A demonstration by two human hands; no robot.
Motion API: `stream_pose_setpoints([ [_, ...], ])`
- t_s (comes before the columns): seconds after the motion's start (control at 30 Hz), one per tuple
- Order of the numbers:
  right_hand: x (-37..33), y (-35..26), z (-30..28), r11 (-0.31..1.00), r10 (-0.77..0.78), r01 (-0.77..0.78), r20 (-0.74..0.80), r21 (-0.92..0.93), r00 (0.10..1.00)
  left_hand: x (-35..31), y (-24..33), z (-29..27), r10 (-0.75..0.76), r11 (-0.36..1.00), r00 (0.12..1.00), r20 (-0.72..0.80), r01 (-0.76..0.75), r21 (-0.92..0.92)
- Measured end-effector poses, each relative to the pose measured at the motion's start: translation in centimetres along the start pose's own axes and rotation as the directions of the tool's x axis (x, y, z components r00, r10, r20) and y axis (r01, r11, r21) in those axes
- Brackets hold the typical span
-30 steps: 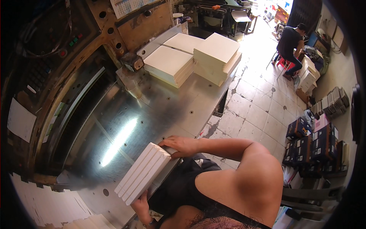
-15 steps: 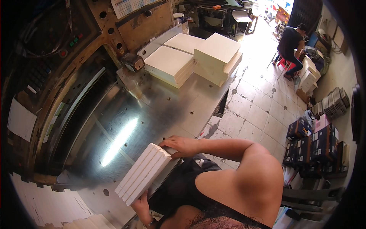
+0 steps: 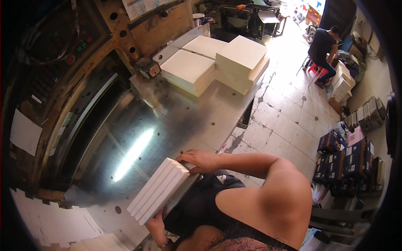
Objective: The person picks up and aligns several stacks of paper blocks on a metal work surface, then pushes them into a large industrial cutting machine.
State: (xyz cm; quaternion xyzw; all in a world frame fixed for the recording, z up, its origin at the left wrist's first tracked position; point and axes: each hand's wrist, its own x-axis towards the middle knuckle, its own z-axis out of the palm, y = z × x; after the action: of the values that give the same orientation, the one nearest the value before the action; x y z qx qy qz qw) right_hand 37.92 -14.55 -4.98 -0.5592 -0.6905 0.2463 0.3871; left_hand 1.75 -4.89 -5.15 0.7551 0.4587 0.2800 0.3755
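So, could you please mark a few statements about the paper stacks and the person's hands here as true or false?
1. Both hands hold a white paper stack at the metal table's near edge. True.
2. The right hand rests on the tiled floor. False: it grips the stack's far end.
3. More paper stacks sit at the table's far end. True.
4. The left hand is raised overhead. False: it supports the stack's near end.
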Motion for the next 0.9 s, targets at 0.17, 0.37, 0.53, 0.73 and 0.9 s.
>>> stream_pose_setpoints([
  [0.17, -0.1, 0.1, -0.1, 0.999, 0.05, -0.05, 0.016, 0.019, 0.999, 0.1, 0.6, 0.1, -0.021, 0.999, 1.0, 0.01, 0.02, 0.039],
  [0.37, 0.0, -0.2, 0.0, 0.998, 0.055, -0.055, 0.01, 0.022, 0.998, -0.1, -3.5, -0.1, 0.06, 0.996, 0.998, -0.003, -0.06, 0.067],
  [0.53, 0.0, -0.2, -0.2, 0.999, 0.045, -0.045, 0.011, 0.014, 0.999, -0.5, -5.0, -0.6, -0.053, 0.999, 0.998, 0.029, 0.053, -0.003],
  [0.73, 0.7, -1.8, -1.7, 0.987, 0.075, -0.078, 0.031, 0.139, 0.997, 0.2, -2.7, -1.5, -0.025, 0.962, 0.999, -0.02, 0.019, -0.271],
  [0.9, 2.0, -2.7, -2.5, 0.97, 0.166, -0.17, 0.037, 0.172, 0.985, 2.7, 1.7, -1.9, -0.077, 0.938, 0.995, 0.07, 0.096, -0.332],
])
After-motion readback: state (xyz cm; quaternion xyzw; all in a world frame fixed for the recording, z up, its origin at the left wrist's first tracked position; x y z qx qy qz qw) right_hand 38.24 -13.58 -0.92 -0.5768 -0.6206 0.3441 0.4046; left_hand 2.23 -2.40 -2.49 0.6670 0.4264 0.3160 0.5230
